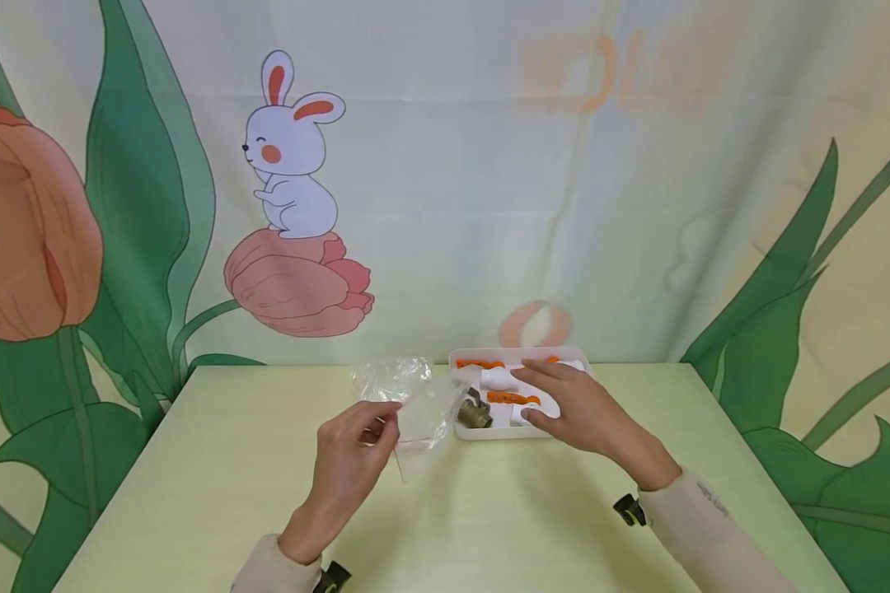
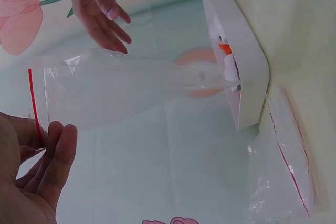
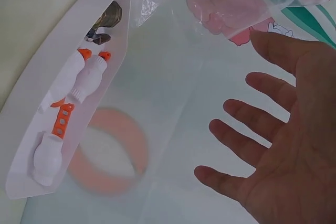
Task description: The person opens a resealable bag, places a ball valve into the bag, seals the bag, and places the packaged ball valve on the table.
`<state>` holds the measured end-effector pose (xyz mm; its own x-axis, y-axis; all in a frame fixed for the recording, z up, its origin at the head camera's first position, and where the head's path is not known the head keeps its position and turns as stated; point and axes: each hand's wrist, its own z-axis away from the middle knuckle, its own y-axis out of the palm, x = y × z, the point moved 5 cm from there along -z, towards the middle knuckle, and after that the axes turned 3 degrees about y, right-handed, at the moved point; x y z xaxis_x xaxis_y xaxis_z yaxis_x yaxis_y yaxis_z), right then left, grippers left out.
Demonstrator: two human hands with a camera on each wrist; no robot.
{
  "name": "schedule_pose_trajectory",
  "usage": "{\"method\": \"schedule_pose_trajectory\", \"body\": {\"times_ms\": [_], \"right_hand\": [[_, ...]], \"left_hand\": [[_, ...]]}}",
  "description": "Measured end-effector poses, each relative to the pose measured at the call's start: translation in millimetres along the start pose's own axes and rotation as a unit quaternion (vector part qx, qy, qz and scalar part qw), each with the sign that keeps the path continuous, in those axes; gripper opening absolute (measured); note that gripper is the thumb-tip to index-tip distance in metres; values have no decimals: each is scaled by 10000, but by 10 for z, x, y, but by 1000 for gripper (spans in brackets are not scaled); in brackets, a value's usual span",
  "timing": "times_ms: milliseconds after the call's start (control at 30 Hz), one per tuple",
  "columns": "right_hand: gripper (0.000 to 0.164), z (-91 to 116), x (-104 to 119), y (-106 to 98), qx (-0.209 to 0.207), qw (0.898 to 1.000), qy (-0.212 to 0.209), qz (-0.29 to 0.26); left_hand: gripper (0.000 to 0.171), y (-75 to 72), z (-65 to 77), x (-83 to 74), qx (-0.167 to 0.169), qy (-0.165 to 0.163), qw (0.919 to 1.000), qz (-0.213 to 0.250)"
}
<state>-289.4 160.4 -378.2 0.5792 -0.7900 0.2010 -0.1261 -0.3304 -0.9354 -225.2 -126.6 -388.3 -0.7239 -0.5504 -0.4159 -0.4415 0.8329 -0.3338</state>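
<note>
My left hand (image 1: 348,453) pinches a clear zip bag (image 2: 115,87) between thumb and fingers, at the corner beside its red seal strip. The bag hangs spread out from there, its far end overlapping the white tray (image 1: 504,434) in the left wrist view. Fingers spread, my right hand (image 3: 294,124) is held in the air with nothing in it; from the head it overlaps the tray's right side. Inside the tray lie a brass valve (image 1: 474,414) at the left and several white plastic pieces (image 3: 47,158) with orange perforated handles (image 3: 62,121).
Another clear bag (image 1: 393,376) with red strips lies on the table (image 1: 230,469), left of the tray near the back edge. A printed curtain (image 1: 445,165) with tulips and a rabbit hangs right behind the table.
</note>
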Motion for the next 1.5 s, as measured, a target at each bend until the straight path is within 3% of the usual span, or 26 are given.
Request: {"method": "schedule_pose_trajectory", "body": {"times_ms": [200,567,1233,1500], "right_hand": [[66,-50,-77,132,407,9983,152,383],[79,-227,-244,233,595,9955,311,666],[78,-609,-502,617,908,9938,305,567],[71,-751,-497,787,610,9968,130,506]], "left_hand": [[26,-45,-4,10,6,10,10000,-26],[28,-108,-24,13,-21,-23,10000,-69],[26,-97,-9,28,-123,-31,9999,-88],[26,-51,-29,20,-135,31,9999,26]]}}
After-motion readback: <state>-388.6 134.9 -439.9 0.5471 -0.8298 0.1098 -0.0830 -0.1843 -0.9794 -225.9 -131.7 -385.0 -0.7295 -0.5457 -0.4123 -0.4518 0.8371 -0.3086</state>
